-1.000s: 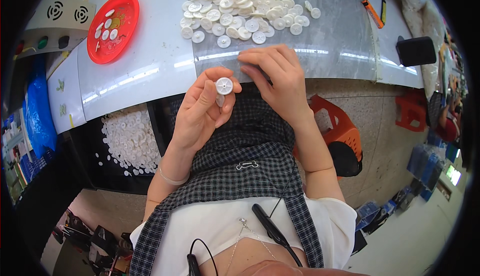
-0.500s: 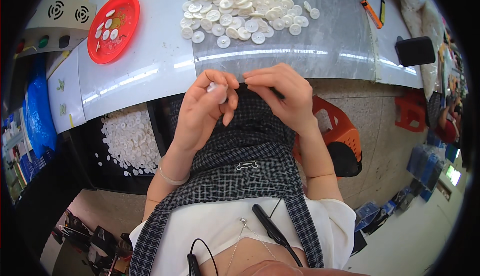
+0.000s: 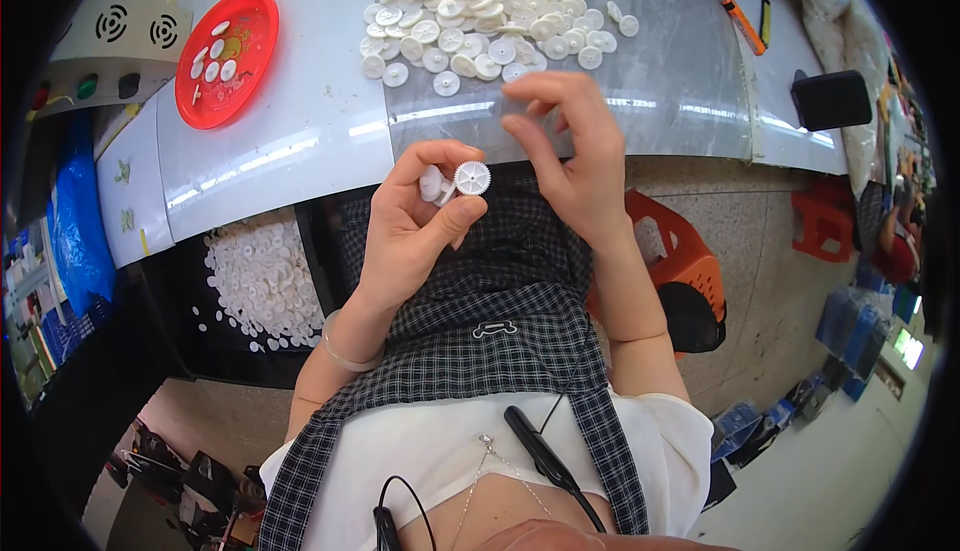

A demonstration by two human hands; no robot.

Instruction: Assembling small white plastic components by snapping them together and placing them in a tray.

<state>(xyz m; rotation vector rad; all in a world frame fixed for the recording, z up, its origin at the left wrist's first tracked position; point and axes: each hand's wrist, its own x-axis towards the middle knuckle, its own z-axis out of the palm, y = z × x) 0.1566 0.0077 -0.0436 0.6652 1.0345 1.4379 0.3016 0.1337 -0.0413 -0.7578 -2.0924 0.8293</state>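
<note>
Near the table's front edge, my left hand is closed on white plastic gears. One toothed gear is pinched at the fingertips with its spoked face showing. Beside it, another white gear piece is tucked inside the fingers; whether more are in there is hidden. My right hand is raised over the table edge, thumb and fingers apart, with nothing visible between them. Its fingertips hang just in front of a heap of white gears on the grey tabletop.
A red plate with several white pieces stands at the left of the table. Below the edge, a black bin holds many small white parts. An orange stool is at my right. A black box-like object lies at the table's right.
My right hand has moved away from the left, up toward the heap, and its fingers have spread. In my left hand a gear now shows at the fingertips.
</note>
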